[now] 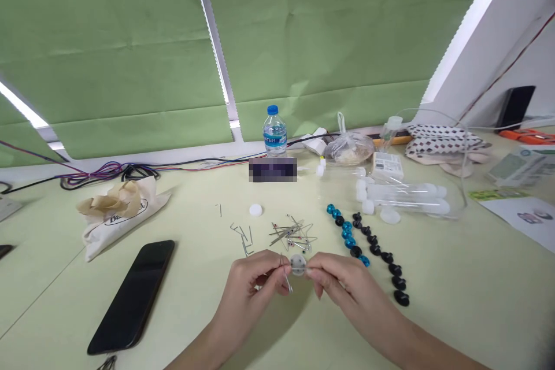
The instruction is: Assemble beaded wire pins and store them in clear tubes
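Observation:
My left hand [264, 277] is closed in a pinch on a thin bent metal wire [287, 280], which pokes out above and below the fingertips. Opposite it, my right hand [336, 277] pinches the end of a thin straight length that spans the gap between both hands. Just behind this gap is a small round whitish cap or dish [298, 263] with dark specks in it. Beyond the hands lies a loose pile of thin metal pins [292, 234], some with small coloured ends. Several L-shaped hex keys [245, 240] lie to the left of the pile.
Right of the pile run rows of blue studs [347, 231] and black studs [388, 257]. Clear tubes [407, 196] lie behind them. A white cap [255, 209], a water bottle [274, 133], a phone [132, 295] and a cloth pouch [124, 217] are also on the table.

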Demonstrator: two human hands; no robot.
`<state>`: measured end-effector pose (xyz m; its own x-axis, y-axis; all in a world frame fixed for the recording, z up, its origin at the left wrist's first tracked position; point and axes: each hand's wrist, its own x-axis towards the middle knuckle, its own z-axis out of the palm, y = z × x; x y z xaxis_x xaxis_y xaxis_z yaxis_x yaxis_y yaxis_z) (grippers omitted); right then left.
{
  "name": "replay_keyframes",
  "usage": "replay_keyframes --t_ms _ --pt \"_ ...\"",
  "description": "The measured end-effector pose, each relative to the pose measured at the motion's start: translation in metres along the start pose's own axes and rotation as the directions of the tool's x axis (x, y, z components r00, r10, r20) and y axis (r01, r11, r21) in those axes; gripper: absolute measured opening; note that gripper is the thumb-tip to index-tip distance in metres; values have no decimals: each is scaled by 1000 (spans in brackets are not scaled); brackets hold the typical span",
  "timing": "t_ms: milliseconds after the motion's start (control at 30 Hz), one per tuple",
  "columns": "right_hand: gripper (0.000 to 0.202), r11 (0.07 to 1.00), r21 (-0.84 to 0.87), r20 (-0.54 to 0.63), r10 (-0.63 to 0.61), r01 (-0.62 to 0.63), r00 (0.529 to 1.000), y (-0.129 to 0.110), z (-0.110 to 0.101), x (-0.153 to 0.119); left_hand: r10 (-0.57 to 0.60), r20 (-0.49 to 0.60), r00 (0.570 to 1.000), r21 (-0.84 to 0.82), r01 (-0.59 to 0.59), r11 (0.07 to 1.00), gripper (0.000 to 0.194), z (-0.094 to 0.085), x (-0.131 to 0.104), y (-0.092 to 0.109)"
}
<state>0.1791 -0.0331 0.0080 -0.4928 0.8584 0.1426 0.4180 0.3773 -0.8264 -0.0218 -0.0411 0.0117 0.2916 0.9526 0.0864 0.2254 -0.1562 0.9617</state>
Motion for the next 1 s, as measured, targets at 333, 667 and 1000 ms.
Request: replay_keyframes --t_ms 333,667,1000 --pt "40 949 312 -79 69 -41 995 -7 -3 1 -121 7 993 -171 120 978 25 -4 4 -1" --pt "42 373 744 484 271 -554 832 -4 -2 2 132 62 989 194 -141 971 23 -3 -2 4" --pt "24 967 -113 -108 -242 230 964 3 1 -6 -234 182 955 -250 275 928 25 -8 5 -7"
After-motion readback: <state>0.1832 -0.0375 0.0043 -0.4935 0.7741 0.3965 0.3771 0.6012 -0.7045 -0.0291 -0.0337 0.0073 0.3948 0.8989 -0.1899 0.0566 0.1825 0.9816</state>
